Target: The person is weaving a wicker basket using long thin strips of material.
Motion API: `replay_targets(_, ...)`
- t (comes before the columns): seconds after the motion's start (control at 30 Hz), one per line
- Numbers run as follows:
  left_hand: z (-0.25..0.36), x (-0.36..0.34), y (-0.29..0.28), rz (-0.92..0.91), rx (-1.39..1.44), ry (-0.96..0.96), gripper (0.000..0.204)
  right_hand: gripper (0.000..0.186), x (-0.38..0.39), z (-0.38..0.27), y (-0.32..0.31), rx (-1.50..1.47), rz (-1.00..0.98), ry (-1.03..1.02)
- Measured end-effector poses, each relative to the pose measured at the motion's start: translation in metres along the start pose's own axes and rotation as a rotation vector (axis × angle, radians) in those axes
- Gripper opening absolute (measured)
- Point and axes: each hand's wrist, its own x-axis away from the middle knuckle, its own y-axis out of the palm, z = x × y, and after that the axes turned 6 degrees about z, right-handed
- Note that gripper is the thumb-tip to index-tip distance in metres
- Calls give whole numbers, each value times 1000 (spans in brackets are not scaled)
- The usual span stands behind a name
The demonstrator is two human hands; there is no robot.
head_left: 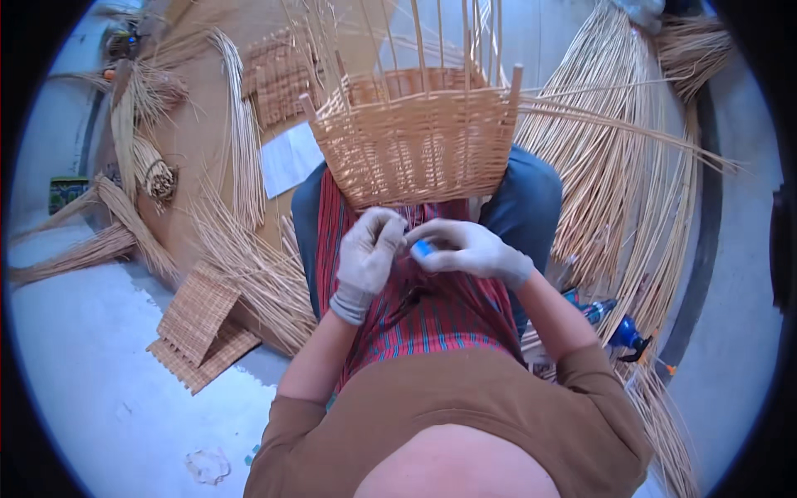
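Note:
A half-woven wicker basket [415, 149] rests across my knees, tilted, with tall upright canes rising from its far side. Just below its near edge, my left hand [365, 257], in a pale work glove, is closed in a pinch. What lies between those fingertips is too small to make out. Close beside it, my right hand [473, 249], gloved too, has its fingers curled inward. A small bright blue thing [423, 248] shows at its fingertips; I cannot tell whether it is held or wrapped round a finger. Neither hand grips the basket.
A striped red cloth [440, 324] covers my lap. Long cane bundles lie on the floor at the right [606, 141] and left [249, 266]. Woven panels [199, 311] lie at the lower left, another panel [278, 75] farther off. A blue bottle [628, 334] is by my right elbow.

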Motion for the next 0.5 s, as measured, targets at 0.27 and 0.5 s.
replay_targets(0.27,-22,5,39,-189,393,185,23,53,20,-56,8,-558,391,-485)
replay_targets(0.5,17,-26,-5,-106,30,220,20,44,6,-90,-37,237,605,-384)
